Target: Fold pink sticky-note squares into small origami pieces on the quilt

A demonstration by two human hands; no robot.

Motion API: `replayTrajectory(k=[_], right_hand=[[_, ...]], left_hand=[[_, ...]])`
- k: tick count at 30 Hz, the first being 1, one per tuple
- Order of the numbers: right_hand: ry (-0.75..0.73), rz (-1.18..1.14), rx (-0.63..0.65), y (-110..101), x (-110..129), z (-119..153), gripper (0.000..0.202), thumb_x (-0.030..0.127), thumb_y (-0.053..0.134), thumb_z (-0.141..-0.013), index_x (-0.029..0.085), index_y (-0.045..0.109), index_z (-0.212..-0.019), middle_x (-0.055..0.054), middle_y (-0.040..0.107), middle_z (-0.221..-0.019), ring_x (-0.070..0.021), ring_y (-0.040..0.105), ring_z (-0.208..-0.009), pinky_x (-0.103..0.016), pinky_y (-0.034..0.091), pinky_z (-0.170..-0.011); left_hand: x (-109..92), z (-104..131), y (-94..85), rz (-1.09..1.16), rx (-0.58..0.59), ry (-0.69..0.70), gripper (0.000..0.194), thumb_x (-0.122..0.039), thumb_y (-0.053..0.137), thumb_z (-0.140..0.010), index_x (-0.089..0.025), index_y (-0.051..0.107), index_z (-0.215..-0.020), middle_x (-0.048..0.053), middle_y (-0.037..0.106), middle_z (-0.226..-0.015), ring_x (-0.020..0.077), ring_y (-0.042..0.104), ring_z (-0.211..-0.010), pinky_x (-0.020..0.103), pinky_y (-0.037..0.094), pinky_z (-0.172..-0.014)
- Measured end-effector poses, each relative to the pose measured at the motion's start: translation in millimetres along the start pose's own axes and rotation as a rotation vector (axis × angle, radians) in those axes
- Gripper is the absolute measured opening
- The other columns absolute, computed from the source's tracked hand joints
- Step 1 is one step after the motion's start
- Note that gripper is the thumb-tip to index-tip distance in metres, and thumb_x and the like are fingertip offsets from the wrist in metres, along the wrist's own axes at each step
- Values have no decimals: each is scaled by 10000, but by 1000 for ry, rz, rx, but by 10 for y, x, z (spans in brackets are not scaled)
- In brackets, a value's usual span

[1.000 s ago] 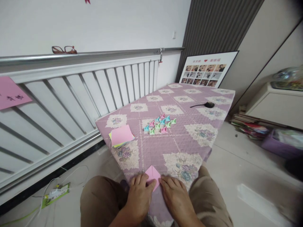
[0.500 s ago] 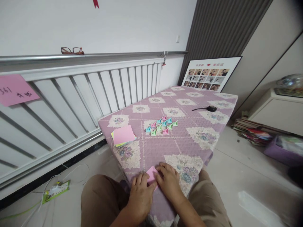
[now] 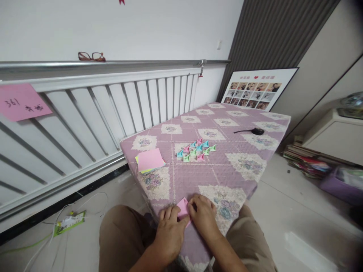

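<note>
A small pink sheet of origami paper (image 3: 183,206), partly folded, lies at the near end of the cloth-covered table (image 3: 190,175). My left hand (image 3: 170,228) holds its left side down, thumb and fingers closed over the paper. At the right edge, my right hand (image 3: 202,214) pinches the paper between thumb and curled fingers. Parts of the sheet are hidden under both hands. Farther along the table stand several small folded paper pieces (image 3: 200,157) in pink, blue and green, grouped in rows. A stack of coloured paper (image 3: 150,159), pink on top, lies to the left.
A black object with a thin tail (image 3: 257,131) rests on the table's right side. Along the left runs a white radiator (image 3: 113,109), with glasses (image 3: 91,56) on the pipe above. A power strip (image 3: 69,223) with cables lies on the floor.
The view has shifted slightly. My right hand's fingers have drawn in to a tighter pinch at the paper's right edge, while my left hand stays on the paper.
</note>
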State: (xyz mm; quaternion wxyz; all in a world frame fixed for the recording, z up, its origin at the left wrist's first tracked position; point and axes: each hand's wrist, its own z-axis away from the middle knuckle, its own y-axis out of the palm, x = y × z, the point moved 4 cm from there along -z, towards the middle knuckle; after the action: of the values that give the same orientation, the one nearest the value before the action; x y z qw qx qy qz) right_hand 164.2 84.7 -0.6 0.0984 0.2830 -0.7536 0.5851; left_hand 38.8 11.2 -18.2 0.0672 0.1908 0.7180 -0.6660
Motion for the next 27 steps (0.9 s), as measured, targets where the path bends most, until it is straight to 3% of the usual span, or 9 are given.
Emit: replayTrajectory(k=[11, 14, 17, 23, 27], right_hand=[[-61, -128, 118, 18, -17, 40, 172, 286, 466, -852, 222, 582, -743, 2, 653, -742, -193, 591, -801, -344, 293, -772], [-77, -146, 161, 12, -39, 12, 100, 277, 520, -819, 233, 606, -846, 11, 670, -776, -189, 600, -808, -342, 301, -785], [-128, -142, 227, -10, -36, -22, 191, 249, 548, -795, 270, 620, -971, 11, 685, -890, -192, 597, -878, -344, 305, -807], [-189, -38, 289, -45, -52, -42, 88, 227, 561, -799, 228, 608, -725, 9, 648, -796, -185, 573, -850, -334, 307, -785], [-229, -20, 271, -58, -51, 2, 114, 215, 581, -810, 212, 582, -696, -1, 623, -786, -185, 552, -846, -330, 315, -796]], left_hand=[[26, 3, 29, -2, 6, -5, 368, -310, 463, -926, -453, 520, -1260, 26, 508, -1255, 253, 410, -1136, 446, 293, -985], [14, 1, 10, 7, 19, -6, 365, -309, 451, -931, -450, 521, -1260, 27, 509, -1257, 253, 406, -1146, 446, 295, -986], [3, 6, -11, 19, 22, -11, 345, -312, 448, -934, -449, 542, -1237, 25, 511, -1252, 251, 410, -1142, 445, 300, -981], [7, 5, -15, 11, 34, -12, 352, -322, 460, -928, -436, 533, -1253, 37, 513, -1239, 259, 413, -1136, 448, 293, -980], [-3, 1, -32, -1, 15, -21, 343, -297, 457, -932, -404, 532, -1249, 20, 534, -1215, 238, 425, -1126, 416, 303, -973]])
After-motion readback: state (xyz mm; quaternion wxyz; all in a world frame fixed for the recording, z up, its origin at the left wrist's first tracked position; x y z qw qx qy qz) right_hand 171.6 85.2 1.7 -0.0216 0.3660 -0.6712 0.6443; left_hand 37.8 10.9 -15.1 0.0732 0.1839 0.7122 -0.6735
